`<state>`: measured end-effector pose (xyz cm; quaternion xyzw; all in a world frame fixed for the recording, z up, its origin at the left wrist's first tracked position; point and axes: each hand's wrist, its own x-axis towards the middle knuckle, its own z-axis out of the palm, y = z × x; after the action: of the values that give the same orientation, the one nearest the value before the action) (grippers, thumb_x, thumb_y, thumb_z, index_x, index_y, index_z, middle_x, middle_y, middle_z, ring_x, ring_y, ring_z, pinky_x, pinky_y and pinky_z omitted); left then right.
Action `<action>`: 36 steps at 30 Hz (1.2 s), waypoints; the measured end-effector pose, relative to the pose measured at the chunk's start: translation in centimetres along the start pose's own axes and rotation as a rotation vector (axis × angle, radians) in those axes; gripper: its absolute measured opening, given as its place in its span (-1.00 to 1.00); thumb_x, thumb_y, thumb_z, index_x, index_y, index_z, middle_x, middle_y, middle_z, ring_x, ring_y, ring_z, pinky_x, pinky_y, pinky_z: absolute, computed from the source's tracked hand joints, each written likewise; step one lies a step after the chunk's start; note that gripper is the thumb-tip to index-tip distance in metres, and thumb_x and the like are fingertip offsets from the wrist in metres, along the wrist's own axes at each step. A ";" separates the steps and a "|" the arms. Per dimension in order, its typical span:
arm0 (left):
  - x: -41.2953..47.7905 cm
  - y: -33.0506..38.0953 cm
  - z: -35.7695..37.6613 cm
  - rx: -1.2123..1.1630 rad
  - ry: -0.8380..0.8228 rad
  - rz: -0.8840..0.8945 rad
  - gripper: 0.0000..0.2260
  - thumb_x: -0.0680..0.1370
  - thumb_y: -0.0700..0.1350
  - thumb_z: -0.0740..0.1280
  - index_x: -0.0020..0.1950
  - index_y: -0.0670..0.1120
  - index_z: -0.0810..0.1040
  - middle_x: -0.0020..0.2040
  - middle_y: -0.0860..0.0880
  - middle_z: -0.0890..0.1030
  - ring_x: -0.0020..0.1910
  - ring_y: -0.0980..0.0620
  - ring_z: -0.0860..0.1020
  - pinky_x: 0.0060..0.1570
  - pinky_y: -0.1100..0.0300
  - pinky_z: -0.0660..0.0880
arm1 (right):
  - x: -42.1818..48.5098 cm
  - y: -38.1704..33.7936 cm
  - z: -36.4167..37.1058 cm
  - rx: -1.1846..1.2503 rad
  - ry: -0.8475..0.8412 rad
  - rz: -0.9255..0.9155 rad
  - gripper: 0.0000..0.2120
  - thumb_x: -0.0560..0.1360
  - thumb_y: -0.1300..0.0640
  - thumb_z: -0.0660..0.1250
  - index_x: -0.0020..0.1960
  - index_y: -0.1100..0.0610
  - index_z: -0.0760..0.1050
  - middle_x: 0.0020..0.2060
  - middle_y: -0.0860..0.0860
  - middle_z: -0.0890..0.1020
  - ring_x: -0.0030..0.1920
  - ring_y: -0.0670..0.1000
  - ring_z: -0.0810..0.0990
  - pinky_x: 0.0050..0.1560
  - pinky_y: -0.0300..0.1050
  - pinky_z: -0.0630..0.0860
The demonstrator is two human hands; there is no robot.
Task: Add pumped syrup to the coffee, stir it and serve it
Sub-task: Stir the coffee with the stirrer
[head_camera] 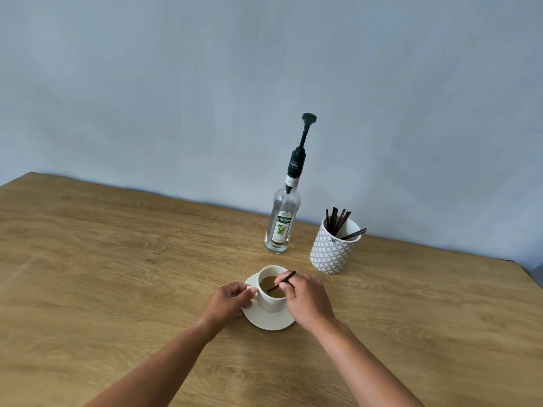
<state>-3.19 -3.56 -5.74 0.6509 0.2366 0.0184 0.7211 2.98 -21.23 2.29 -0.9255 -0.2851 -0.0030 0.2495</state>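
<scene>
Stir step, I'd say. Cup sits on saucer, mid-surface. Left hand fingers closed on the handle; right hand fingers pinch stirrer, tip in coffee. Next: lift stirrer out, then serve.

A cup stands on a saucer on the table, near the middle and toward the near side. The left hand is at the cup's left side, and the right hand is at its right, holding a stirrer whose lower end is in the coffee. Behind the cup, near the wall, stands the syrup bottle, with a pot of stirrers just to its right.
</scene>
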 end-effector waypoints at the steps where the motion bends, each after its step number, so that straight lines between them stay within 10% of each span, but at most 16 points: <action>1: 0.0 0.0 0.0 0.002 0.002 -0.002 -0.76 0.52 -0.03 0.46 0.06 -0.17 0.66 -0.13 -0.08 0.66 -0.11 0.06 0.63 -0.28 0.28 0.55 | 0.0 0.1 -0.1 -0.040 -0.001 0.003 -0.81 0.58 0.09 0.22 0.09 -0.10 0.57 0.00 -0.10 0.67 0.07 -0.02 0.53 0.20 -0.02 0.34; 36: -0.3 0.5 -0.1 0.034 -0.013 -0.029 -0.74 0.52 -0.03 0.46 0.08 -0.18 0.65 -0.12 -0.10 0.66 -0.10 0.04 0.62 -0.21 0.21 0.54 | -0.8 0.2 -0.5 -0.057 -0.020 0.037 -0.82 0.57 0.10 0.24 0.06 -0.10 0.57 -0.03 0.00 0.61 0.06 0.04 0.51 0.13 -0.05 0.40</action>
<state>-3.35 -3.53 -5.22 0.6598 0.2413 -0.0003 0.7117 2.46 -22.01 2.51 -0.9373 -0.2701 0.0029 0.2203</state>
